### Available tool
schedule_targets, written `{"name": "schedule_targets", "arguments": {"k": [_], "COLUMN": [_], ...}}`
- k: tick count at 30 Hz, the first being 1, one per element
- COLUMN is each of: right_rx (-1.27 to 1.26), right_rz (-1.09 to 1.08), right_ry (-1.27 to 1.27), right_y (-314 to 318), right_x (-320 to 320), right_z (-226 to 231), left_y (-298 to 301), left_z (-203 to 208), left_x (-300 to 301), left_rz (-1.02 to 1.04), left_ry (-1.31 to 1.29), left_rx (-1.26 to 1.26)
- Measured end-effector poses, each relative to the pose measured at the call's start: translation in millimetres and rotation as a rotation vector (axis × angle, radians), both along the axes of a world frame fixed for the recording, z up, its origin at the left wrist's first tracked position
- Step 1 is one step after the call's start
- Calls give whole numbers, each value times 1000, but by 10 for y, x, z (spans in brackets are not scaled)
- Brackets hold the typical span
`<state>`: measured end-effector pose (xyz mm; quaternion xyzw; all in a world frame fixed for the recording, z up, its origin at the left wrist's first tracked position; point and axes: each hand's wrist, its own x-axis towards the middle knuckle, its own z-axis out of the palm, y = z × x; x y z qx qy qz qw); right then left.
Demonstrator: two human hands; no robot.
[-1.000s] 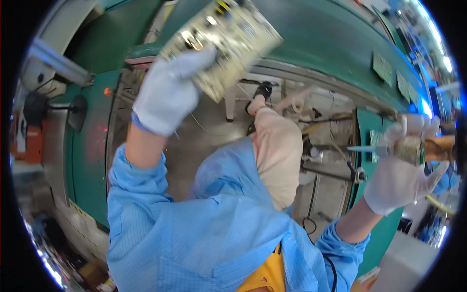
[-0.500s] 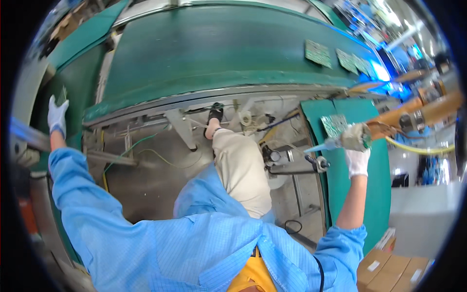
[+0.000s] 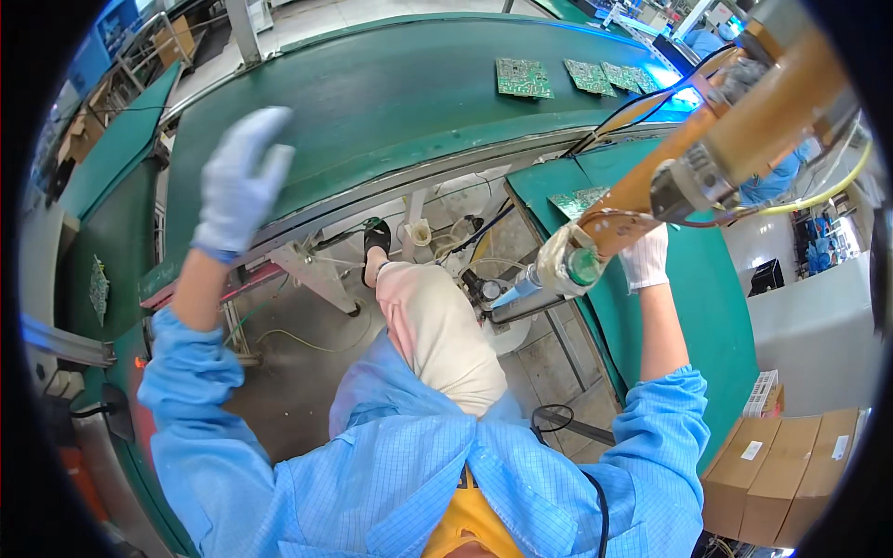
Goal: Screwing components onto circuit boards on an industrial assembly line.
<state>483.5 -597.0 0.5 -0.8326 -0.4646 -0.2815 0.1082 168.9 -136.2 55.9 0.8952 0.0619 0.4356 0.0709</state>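
My left hand (image 3: 244,181), in a white glove, is raised at the near edge of the wide green conveyor belt (image 3: 363,93). Its thumb stands apart from the fingers and nothing is in it, though motion blurs it a little. Behind it, on the narrow left belt, lies a green circuit board (image 3: 99,290). My gloved right hand (image 3: 646,259) is over the green side table (image 3: 702,325) at right. An orange-brown pipe with a wrapped nozzle (image 3: 567,262) covers its fingers, so their grip is hidden. Just beyond them another circuit board (image 3: 579,201) lies on the table, partly behind the pipe.
Several circuit boards (image 3: 524,78) lie at the far right of the wide belt. The thick orange pipe (image 3: 707,158) slants across the right side with a yellow hose (image 3: 819,197). Cardboard boxes (image 3: 781,474) stand at the lower right. A metal frame (image 3: 316,279) supports the belt.
My left hand has left the board on the left belt and swung rightward, up toward the wide belt. My right hand stays by the side table. The view has shifted.
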Motion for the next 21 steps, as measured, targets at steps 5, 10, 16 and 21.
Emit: {"name": "schedule_targets", "arguments": {"k": [5,10,16,21], "right_rx": [34,-37,49,490], "right_rz": [94,217,256,477], "right_ry": [-93,37,203,1078], "right_y": [121,457,965,1129], "right_x": [-294,-454,-632,-332], "right_z": [409,726,712,493], "left_y": [-1041,-1658,-1643,-1244], "left_z": [-171,-199,-404,-483], "left_x": [950,1482,1433,603], "left_rz": [-460,-683,-709,-728], "left_ry": [207,303,464,386], "left_rx": [10,-188,-475,-1143]}}
